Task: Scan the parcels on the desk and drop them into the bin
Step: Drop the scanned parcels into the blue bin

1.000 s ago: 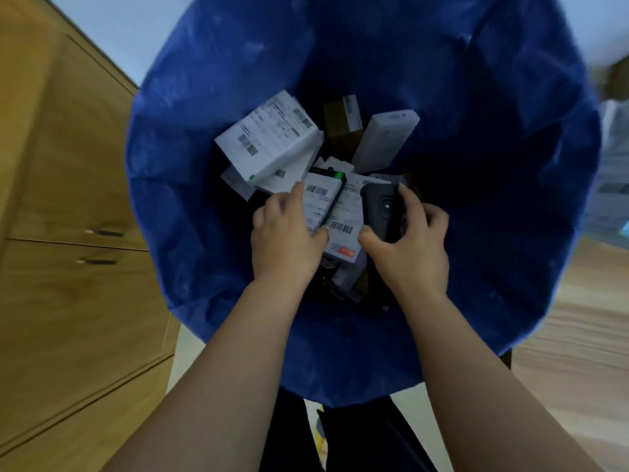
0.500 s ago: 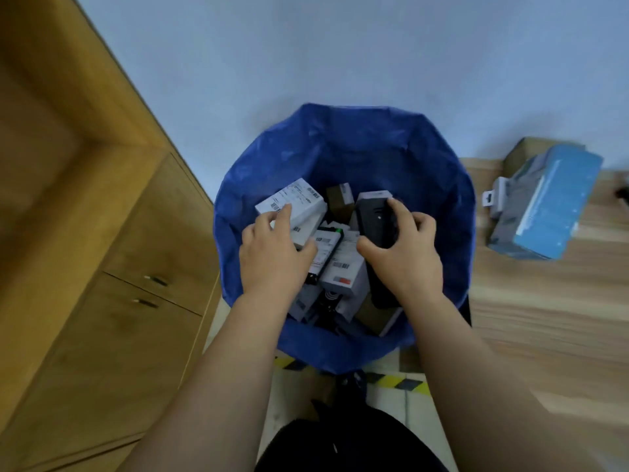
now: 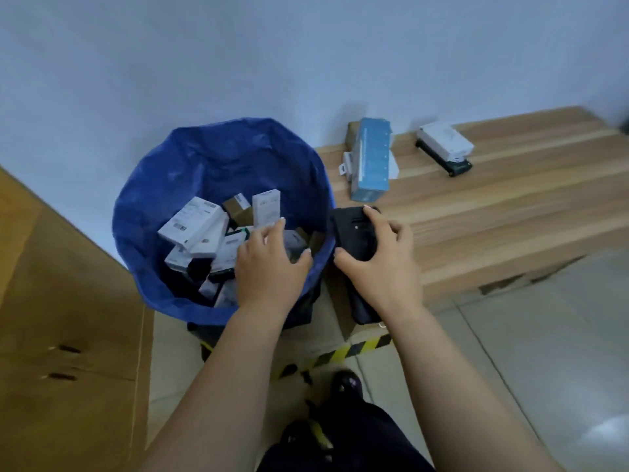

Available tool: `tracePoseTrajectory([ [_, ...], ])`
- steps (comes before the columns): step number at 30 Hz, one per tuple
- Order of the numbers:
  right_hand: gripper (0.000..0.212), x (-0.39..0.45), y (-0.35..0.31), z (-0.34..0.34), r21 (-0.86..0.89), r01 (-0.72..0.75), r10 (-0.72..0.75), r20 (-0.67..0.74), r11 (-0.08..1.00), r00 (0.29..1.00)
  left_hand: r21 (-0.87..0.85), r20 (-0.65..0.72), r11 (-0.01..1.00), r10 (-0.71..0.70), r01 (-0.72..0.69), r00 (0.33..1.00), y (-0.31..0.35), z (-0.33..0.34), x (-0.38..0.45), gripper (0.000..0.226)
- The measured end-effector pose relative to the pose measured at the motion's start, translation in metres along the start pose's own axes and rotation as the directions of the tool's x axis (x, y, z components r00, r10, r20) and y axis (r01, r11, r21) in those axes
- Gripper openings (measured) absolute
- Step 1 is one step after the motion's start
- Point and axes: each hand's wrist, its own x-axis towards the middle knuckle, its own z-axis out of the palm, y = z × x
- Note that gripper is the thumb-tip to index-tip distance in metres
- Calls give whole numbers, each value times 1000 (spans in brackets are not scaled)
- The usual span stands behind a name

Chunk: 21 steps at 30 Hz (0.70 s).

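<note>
Right now your right hand wraps the black scanner, thumb underneath and fingers over the top, holding it just past the rim of the blue-lined bin, probably ready for the next label. Your left hand hovers over the bin's mouth with fingers loosely spread, holding nothing. Scanned parcels lie heaped inside. On the surface, a blue box and a white parcel await scanning.
</note>
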Motion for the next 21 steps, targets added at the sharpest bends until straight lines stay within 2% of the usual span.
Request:
tracePoseTrajectory([
  [10, 77, -21, 85, -129, 40, -142, 148, -263, 989, 953, -11, 67, 963, 271, -271, 960, 140, 61, -30, 70],
  [21, 77, 17, 237, -292, 78, -235, 247, -404, 969, 881, -41, 151, 915, 403, -401, 903, 340, 194, -69, 70],
])
